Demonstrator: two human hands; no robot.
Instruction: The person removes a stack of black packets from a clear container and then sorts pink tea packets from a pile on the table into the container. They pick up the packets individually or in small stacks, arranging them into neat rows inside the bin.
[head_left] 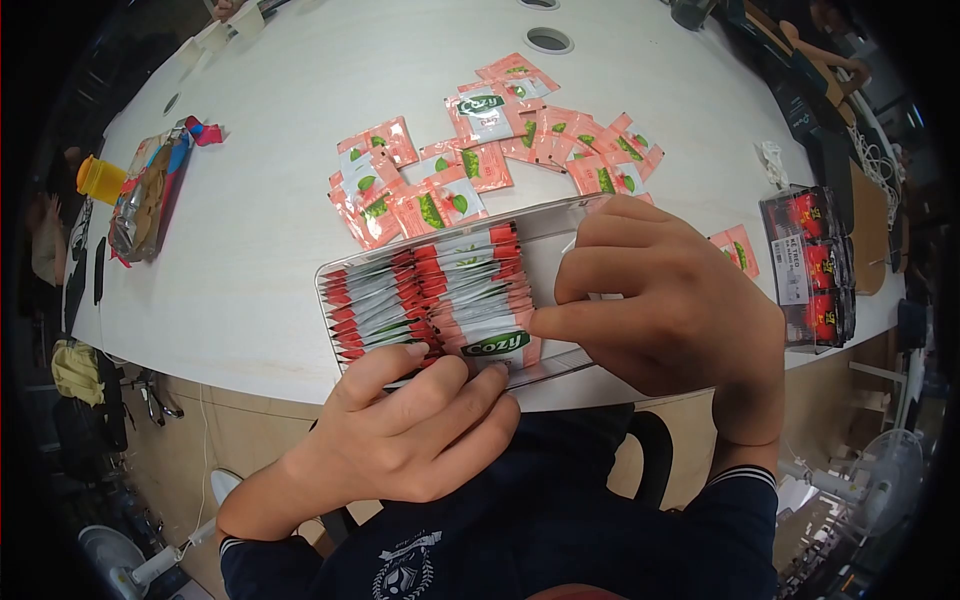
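A clear plastic box (555,222) sits at the table's near edge with two rows of upright sachets. The left row (370,305) shows red edges, and the right row (470,275) ends in a pink and white "Cozy" sachet (500,345) facing me. My left hand (415,425) curls its fingers over the box's near side, touching the front sachets. Over the box's right part, my right hand (650,295) is closed with fingers bent, its thumb tip by the edge of the "Cozy" sachet. Small pale bits show by its fingers; what it holds is mostly hidden.
Loose pink sachets (485,165) lie scattered beyond the box, and another sachet (735,250) lies right of my hand. A clear pack with red items (815,265) stands at the right edge. A torn foil bag (145,205) and yellow container (100,180) are left.
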